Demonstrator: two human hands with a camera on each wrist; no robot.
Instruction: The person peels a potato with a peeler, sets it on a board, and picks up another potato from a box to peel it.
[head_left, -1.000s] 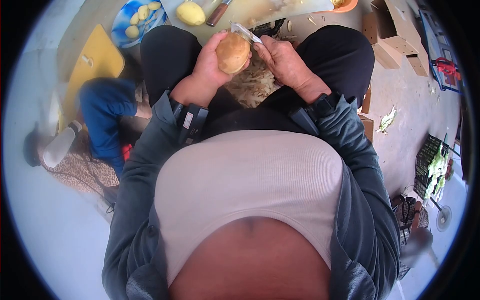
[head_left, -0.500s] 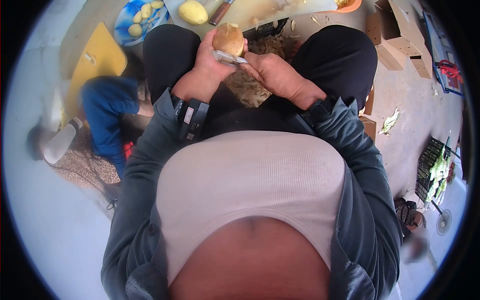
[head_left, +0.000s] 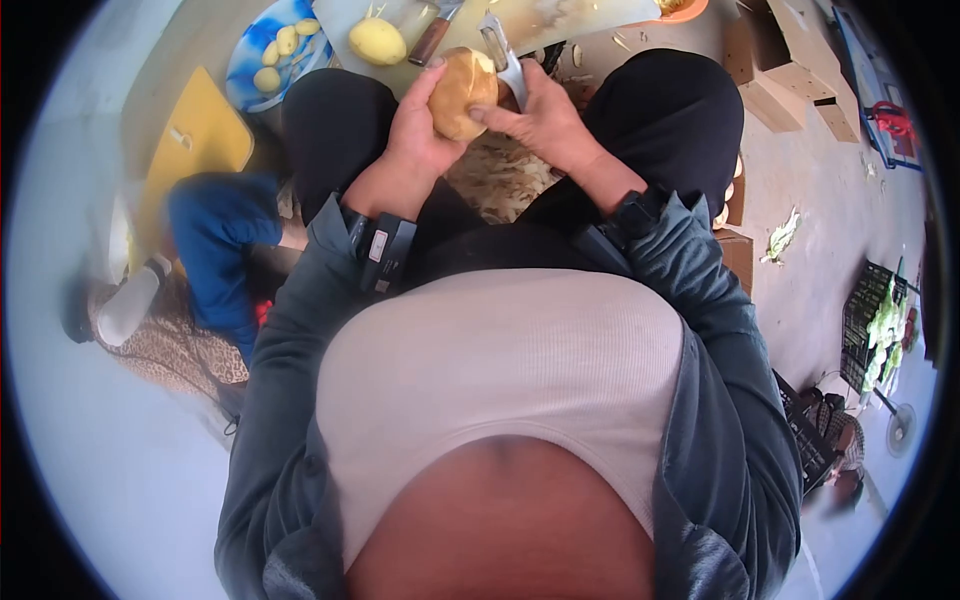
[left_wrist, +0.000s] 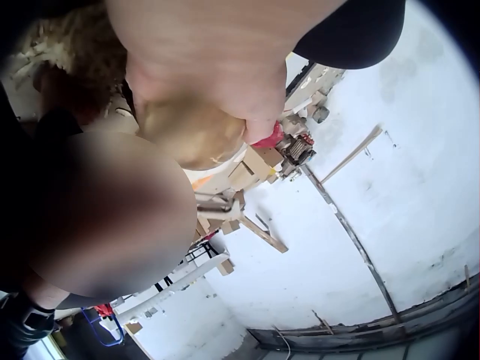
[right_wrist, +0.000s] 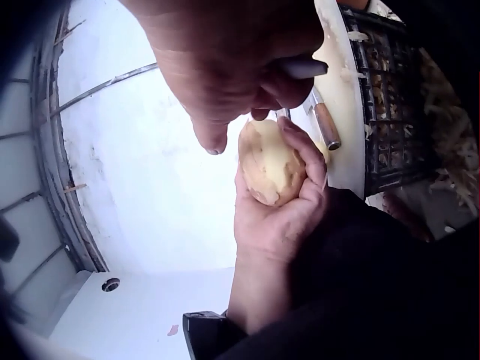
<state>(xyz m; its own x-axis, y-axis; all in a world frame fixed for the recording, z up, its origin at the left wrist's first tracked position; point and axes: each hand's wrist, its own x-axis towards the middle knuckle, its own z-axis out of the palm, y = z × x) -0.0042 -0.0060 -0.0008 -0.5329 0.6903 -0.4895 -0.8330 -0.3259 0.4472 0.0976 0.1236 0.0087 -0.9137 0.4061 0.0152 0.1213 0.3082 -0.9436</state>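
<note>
Cardboard boxes, leafy greens by a black crate, yellow panel, leopard-print cloth

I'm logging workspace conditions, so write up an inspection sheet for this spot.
Surface: pale board, brownish stains.
Job's things: partly peeled potato; metal peeler; peeled potato beside brown-handled knife; smaller peeled pieces in blue-and-white dish.
Clutter: heaped peelings between the knees; cardboard boxes to the right.
Hands: left hand grips the partly peeled potato; right hand holds the peeler, thumb against that potato.
Cables: what looks like a thin dark cord, far left.
Surroundings: yellow panel and blue-trousered leg, left; black crate with leafy greens, right.
</note>
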